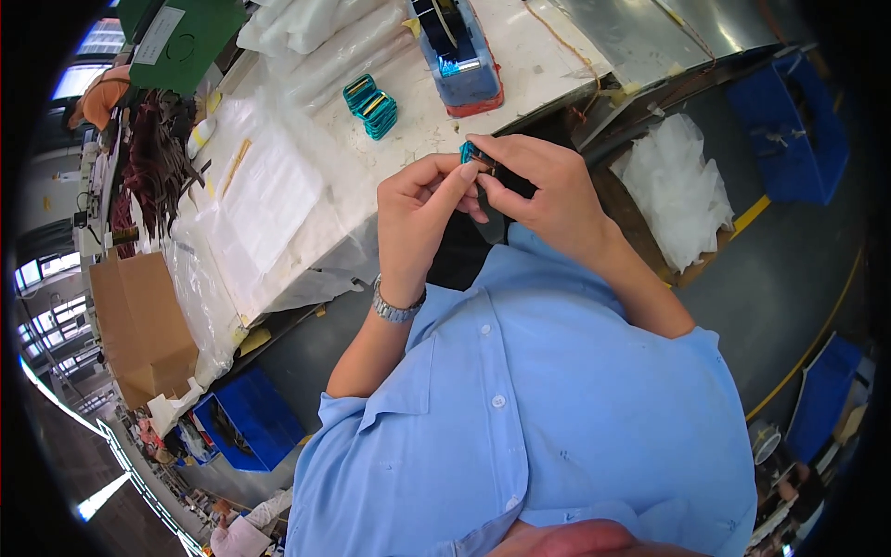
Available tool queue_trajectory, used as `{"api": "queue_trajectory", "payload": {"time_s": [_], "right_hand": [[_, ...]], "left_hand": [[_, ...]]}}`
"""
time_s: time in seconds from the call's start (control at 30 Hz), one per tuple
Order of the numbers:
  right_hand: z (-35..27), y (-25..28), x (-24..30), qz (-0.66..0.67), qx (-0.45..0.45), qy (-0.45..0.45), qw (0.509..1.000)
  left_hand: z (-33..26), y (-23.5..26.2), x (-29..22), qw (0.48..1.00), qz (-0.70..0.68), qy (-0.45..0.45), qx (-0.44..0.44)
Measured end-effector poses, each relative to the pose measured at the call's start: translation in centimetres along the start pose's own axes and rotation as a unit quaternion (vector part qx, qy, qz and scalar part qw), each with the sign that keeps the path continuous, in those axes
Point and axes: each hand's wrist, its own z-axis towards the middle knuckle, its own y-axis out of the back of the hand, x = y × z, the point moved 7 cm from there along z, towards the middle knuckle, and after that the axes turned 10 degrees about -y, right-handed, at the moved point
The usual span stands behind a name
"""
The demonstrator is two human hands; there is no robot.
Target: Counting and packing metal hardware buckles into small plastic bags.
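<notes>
Just off the table's front edge, my left hand (416,212) and my right hand (553,190) meet, fingertips pinched together. Between them is a small shiny teal-blue piece (466,151), mostly covered by fingers, so its kind is hard to make out. A dark strip shows beside it under the right fingers. On the white table (348,165), beyond my left hand, lies a row of teal-wrapped pieces (371,107) with gold-coloured bars. A blue tape dispenser (469,85) stands farther off, with a bit of teal film at its front.
Clear plastic bags (320,51) pile up at the back, with white sheets (274,200) to the left. A cardboard box (144,325) stands at the far left. White plastic (682,190) fills an open carton at right, near a blue bin (789,130). Other people work farther away.
</notes>
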Motion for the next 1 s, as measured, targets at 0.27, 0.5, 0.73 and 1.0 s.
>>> {"api": "queue_trajectory", "payload": {"time_s": [0.27,0.5,0.73,1.0], "right_hand": [[-0.5,-0.7,1.3,0.051,0.006,-0.068,0.996],[-1.4,-2.4,2.1,-0.074,0.041,0.048,0.995],[-1.2,-2.9,2.5,-0.108,0.061,0.092,0.988],[-1.8,-2.3,1.7,0.008,0.134,0.016,0.991]], "left_hand": [[-2.2,1.7,1.7,0.991,-0.130,0.025,-0.030],[-3.3,1.9,2.8,0.978,-0.201,0.038,-0.047],[-4.1,2.9,2.8,0.997,-0.047,0.054,-0.016],[-2.8,2.5,-3.4,0.943,0.280,-0.153,0.099]]}}
